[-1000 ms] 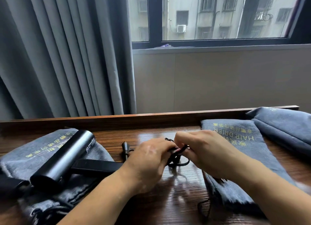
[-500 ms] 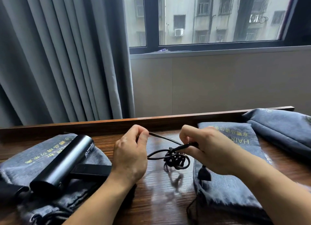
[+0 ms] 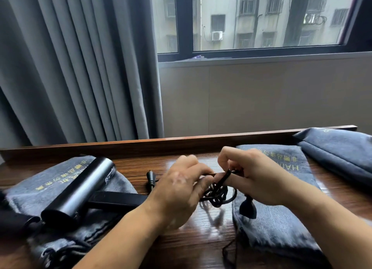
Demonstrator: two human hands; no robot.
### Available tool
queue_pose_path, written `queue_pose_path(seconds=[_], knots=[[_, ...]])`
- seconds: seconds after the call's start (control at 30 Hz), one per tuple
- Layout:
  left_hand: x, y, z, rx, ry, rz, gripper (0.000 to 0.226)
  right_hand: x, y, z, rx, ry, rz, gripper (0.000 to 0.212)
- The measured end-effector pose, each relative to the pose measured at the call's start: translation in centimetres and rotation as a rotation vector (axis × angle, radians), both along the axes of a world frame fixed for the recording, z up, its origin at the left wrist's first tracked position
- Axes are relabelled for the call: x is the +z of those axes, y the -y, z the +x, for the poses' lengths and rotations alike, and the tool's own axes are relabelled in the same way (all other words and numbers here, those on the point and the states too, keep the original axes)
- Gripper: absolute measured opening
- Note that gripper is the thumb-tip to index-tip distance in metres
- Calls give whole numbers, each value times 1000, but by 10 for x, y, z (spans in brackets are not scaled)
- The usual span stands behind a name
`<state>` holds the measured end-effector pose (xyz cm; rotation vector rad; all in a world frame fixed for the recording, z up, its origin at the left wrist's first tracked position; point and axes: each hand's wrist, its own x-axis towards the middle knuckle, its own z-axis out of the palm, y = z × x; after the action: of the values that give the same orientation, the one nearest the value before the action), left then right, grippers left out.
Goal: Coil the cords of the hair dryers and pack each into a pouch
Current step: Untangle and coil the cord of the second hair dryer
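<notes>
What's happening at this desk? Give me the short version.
A person is working with both hands on a knotted thin black cord over the wooden desk. The right hand pinches a strand just above the tangle; the left hand, blurred, grips it from the other side. A black hair dryer lies unpacked on a grey pouch at left. A second pouch lies flat under the right wrist, and a third pouch sits far right.

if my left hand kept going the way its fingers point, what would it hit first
The left hand points right: first the knotted black cord right at its fingers, then likely the right hand just beyond.
</notes>
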<state>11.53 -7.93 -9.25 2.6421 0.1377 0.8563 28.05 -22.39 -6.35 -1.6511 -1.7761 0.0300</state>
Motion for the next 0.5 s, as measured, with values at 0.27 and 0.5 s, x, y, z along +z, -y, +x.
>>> queue_pose_path(seconds=[0.27,0.5], knots=[[12,-3,-4,395,224,-377,19,-4,1,10,63,-472,-135,28],[4,-3,-4,393,75,127,34,-5,-4,-1,-38,-10,-124,35]])
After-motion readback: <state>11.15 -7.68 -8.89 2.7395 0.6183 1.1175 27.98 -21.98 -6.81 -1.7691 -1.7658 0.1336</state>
